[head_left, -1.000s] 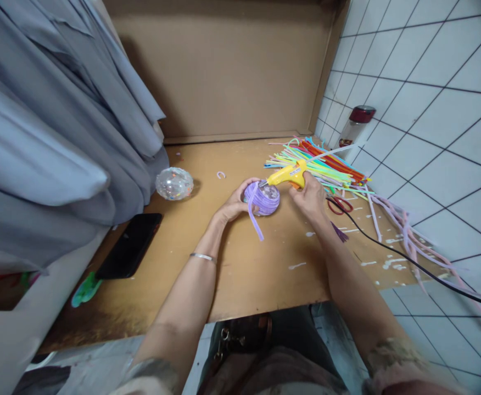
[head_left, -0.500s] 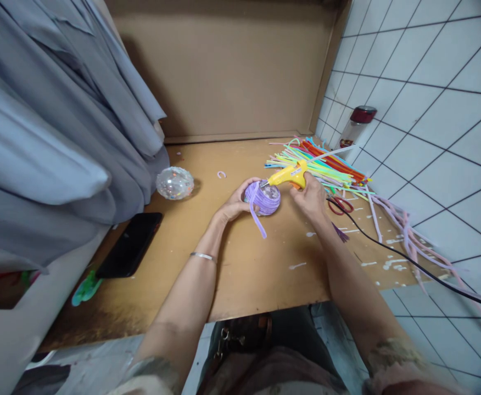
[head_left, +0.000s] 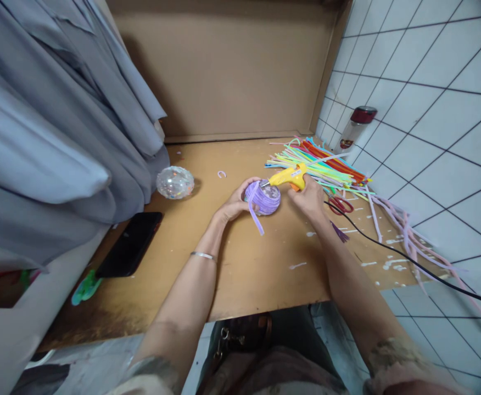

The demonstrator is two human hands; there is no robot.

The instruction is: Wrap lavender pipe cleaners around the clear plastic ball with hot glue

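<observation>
A ball wrapped in purple pipe cleaner [head_left: 267, 203] sits in my left hand [head_left: 238, 201], whose fingers curl round its left side. One loose purple end hangs down from the ball toward me. My right hand [head_left: 309, 197] is closed on the handle of a yellow glue gun [head_left: 286, 176]. The gun points left, and its metal nozzle is at the top of the ball, by the part that is not wrapped. A pale glue stick [head_left: 329, 158] sticks out of the gun's back. Whether the nozzle touches the ball is too small to tell.
A clear ball [head_left: 175, 182] and black phone [head_left: 130, 244] lie left, beside a grey curtain [head_left: 59, 131]. Colourful pipe cleaners [head_left: 323, 164], red scissors [head_left: 341, 204] and a red-lidded jar [head_left: 356, 127] are at right. A black cable [head_left: 389, 246] trails right from under my right wrist.
My right hand and the back of the glue gun have shifted slightly, with the glue stick tilting lower. The loose purple end has moved a little left. My left hand looks nearly still.
</observation>
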